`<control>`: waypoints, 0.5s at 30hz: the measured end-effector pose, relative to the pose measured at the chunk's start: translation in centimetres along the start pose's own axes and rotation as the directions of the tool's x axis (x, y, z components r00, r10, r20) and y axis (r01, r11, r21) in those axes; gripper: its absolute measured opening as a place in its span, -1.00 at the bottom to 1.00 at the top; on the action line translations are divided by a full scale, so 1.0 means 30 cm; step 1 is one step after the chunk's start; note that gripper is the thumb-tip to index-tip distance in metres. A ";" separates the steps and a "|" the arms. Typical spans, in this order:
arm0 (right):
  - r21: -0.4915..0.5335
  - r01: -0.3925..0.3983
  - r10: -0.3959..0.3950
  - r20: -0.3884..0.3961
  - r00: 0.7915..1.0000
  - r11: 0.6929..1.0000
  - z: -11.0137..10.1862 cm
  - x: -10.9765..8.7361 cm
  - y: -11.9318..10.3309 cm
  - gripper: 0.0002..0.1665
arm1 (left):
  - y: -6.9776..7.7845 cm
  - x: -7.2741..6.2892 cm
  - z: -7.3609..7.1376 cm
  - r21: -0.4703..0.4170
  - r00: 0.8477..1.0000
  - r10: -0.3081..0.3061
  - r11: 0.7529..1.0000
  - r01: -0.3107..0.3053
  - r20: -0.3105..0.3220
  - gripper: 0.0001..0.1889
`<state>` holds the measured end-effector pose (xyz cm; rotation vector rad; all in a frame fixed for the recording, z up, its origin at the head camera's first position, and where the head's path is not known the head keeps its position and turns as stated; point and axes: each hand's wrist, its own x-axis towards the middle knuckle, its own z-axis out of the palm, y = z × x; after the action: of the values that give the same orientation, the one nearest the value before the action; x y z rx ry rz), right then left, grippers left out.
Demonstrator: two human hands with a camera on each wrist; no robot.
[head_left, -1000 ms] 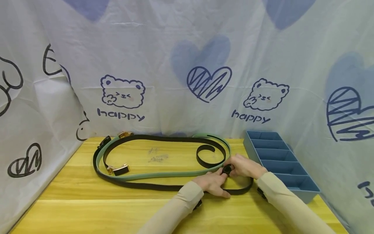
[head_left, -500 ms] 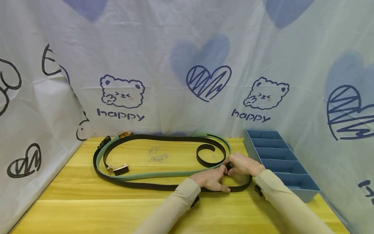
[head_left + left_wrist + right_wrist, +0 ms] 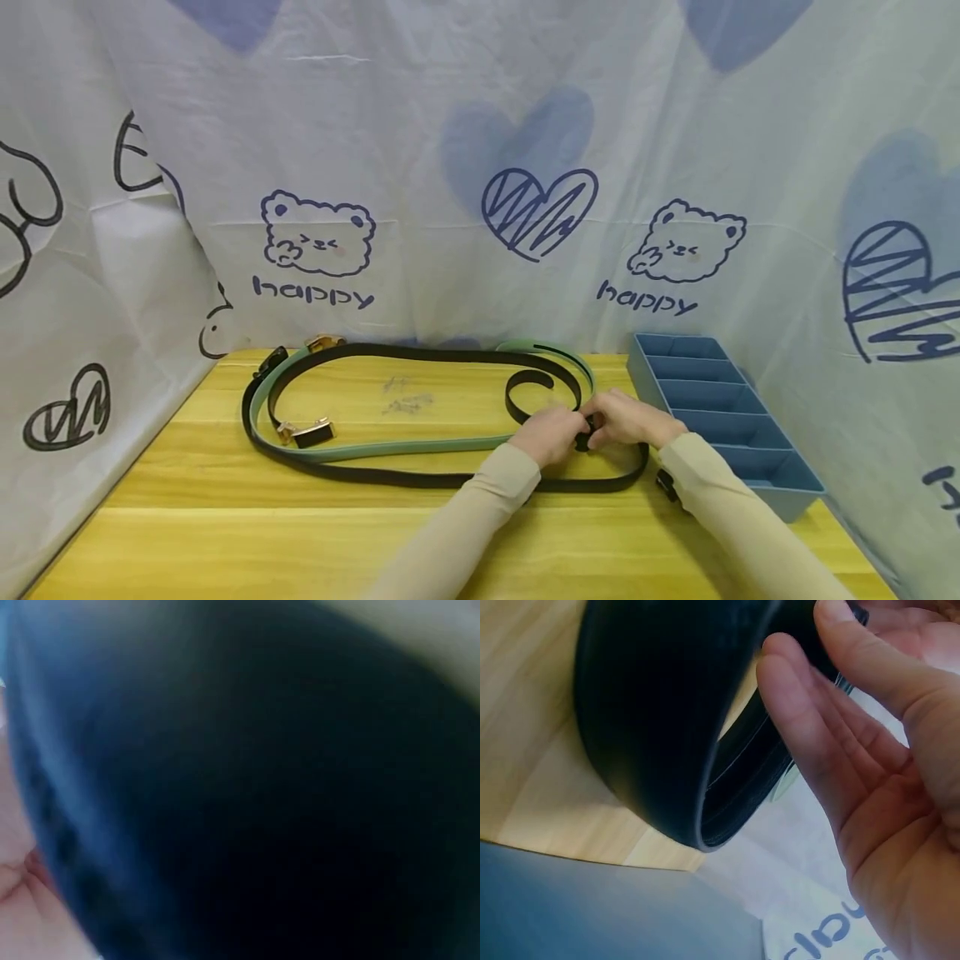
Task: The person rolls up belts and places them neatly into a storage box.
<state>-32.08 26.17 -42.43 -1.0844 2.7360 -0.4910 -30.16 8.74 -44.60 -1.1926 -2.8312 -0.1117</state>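
Observation:
A black belt point(image 3: 600, 485) stands on its edge on the wooden table, its right end wound into a small roll point(image 3: 583, 440). My right hand point(image 3: 626, 419) pinches this roll from the right, thumb and fingers on the strap. From the left, my left hand point(image 3: 550, 437) grips the same roll; its fingertips are mostly hidden. In the right wrist view the black strap point(image 3: 652, 712) bends in a wide loop beside my right hand point(image 3: 892, 772). Dark, blurred strap point(image 3: 240, 787) fills most of the left wrist view.
A green belt point(image 3: 420, 447) and a second black belt point(image 3: 427, 354) with a gold-edged buckle point(image 3: 311, 433) lie looped across the table point(image 3: 300, 542). A blue divided box point(image 3: 652, 392) stands at the right, close to my right hand. A patterned cloth point(image 3: 450, 250) hangs behind.
My left hand first lay with fingers spread beside the roll; now it has moved up and closed in on it. My right hand stays at the roll, slightly shifted.

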 end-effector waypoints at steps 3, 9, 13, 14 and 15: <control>0.025 0.003 -0.003 0.005 1.000 1.000 0.000 -0.001 0.011 -0.83 | -0.004 0.024 0.001 0.030 1.000 0.003 1.000 -0.003 -0.016 -0.81; 0.038 0.010 -0.010 0.005 1.000 0.999 -0.001 -0.001 0.033 -0.83 | -0.008 0.057 -0.010 0.021 0.999 0.039 0.999 -0.040 0.029 -0.94; 0.061 -0.002 0.000 0.030 1.000 0.998 -0.012 -0.002 0.045 -0.83 | -0.008 0.072 -0.012 0.008 0.998 0.039 0.999 -0.039 0.052 -0.98; 0.069 -0.014 0.011 0.036 0.999 0.998 -0.015 -0.002 0.046 -0.83 | -0.007 0.076 -0.012 0.009 0.998 0.035 0.999 -0.036 0.052 -0.98; 0.077 -0.028 0.025 0.041 0.999 0.997 -0.018 -0.003 0.048 -0.82 | -0.006 0.079 -0.010 0.009 0.998 0.031 0.999 -0.032 0.049 -0.96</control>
<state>-33.05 27.34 -42.44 -1.0263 2.6699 -0.5597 -31.93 10.26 -44.08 -1.2546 -2.8498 -0.0677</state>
